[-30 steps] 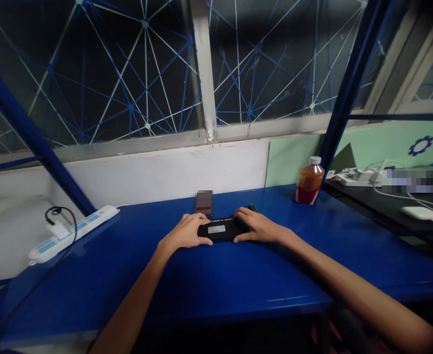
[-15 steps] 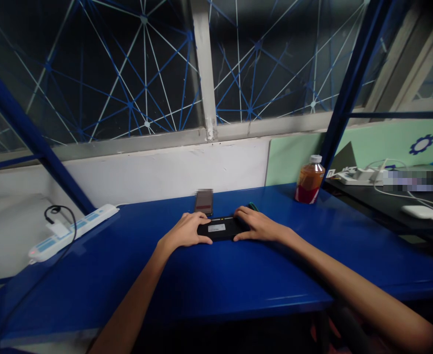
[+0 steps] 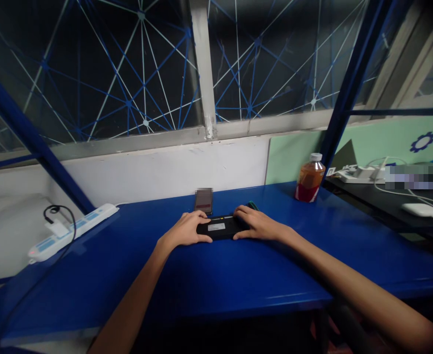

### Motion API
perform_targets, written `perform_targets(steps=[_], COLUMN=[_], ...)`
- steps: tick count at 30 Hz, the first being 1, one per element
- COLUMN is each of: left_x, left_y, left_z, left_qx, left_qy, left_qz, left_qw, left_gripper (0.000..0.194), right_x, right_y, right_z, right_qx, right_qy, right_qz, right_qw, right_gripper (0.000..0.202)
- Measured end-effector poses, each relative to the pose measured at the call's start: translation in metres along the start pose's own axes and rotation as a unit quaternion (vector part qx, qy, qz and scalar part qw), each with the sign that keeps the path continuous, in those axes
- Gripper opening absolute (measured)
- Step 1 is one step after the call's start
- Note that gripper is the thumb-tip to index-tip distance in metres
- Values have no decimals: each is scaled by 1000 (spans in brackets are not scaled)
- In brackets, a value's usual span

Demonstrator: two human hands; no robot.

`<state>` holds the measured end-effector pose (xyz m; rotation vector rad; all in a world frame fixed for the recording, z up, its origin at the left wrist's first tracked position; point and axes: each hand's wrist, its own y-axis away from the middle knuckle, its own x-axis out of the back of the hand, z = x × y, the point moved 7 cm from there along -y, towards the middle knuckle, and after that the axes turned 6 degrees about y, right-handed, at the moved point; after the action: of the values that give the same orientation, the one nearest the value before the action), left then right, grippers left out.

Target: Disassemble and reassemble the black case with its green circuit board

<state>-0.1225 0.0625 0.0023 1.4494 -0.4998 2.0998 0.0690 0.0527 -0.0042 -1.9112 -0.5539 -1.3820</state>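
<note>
A flat black rectangular device (image 3: pixel 222 231) with a white label lies on the blue table (image 3: pixel 234 280) in front of me. My left hand (image 3: pixel 189 229) grips its left end, thumb along the near edge and fingers at the far side. Its right end is held the same way by my right hand (image 3: pixel 255 225). Just behind the device rests a dark phone (image 3: pixel 203 200), its top edge blurred out. A small green-edged item (image 3: pixel 252 206) shows partly behind my right hand; I cannot make out its kind.
At the left is a white power strip (image 3: pixel 79 231) with a black cable plugged in. A bottle (image 3: pixel 310 179) of amber drink stands at the back right. Beyond it, a black table (image 3: pixel 389 204) holds white cables and a white charger (image 3: pixel 421 210). Blue frame posts rise on both sides.
Hardly anything differs: the view has shifted very slightly. Both hands keep the same hold on the black device.
</note>
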Motion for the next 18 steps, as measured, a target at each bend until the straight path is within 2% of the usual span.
perform_targets(steps=[18], left_x=[-3], left_y=[-2], left_z=[-5], left_qx=[23], left_qy=[52], left_qz=[5], left_qw=[998], left_gripper=[64], right_x=[-2], right_y=[-2], right_z=[3], right_qx=[-11], right_qy=[-6], right_qz=[-10], right_qw=[1000], right_gripper=[64])
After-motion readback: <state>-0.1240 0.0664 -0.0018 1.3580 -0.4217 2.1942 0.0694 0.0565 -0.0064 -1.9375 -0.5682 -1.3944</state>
